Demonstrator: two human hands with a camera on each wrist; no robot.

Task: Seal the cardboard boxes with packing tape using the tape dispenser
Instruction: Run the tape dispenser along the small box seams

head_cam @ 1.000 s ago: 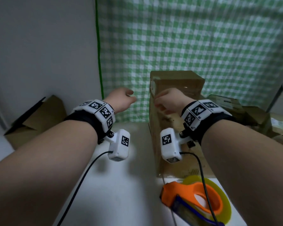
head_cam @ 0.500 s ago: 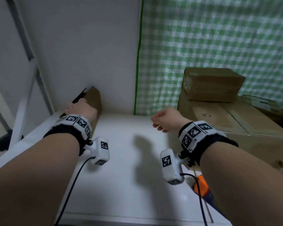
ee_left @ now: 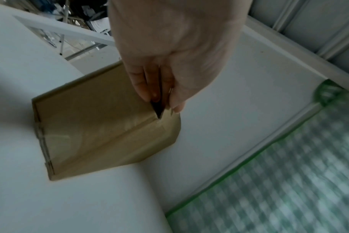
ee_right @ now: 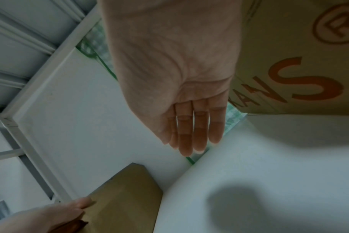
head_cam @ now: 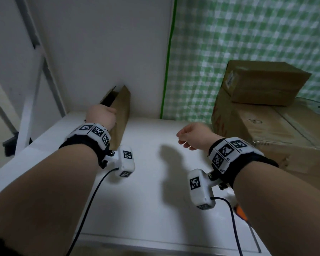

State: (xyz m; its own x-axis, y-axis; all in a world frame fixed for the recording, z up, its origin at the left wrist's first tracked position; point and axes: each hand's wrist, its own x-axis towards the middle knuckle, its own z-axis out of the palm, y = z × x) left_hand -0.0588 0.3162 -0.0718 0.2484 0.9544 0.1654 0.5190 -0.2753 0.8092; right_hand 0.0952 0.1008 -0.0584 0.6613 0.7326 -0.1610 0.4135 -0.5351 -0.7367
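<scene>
Cardboard box (head_cam: 121, 111): back-left corner of table (head_cam: 146, 191), on edge, long axis toward the wall.
Left hand (ee_left: 169, 52): pinches its flap.
Right hand (ee_right: 175, 78): fingers straight, holding nothing.
Tape dispenser (head_cam: 238, 211): mostly hidden.

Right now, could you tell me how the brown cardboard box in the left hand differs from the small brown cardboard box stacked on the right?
The brown cardboard box by the wall is open, tilted on the white table, and the left hand grips its edge. The small closed cardboard box sits flat on a large printed carton, untouched; the right hand hovers with nothing in it. The small box bears a label; the open one shows none. Both are plain brown cardboard.
</scene>
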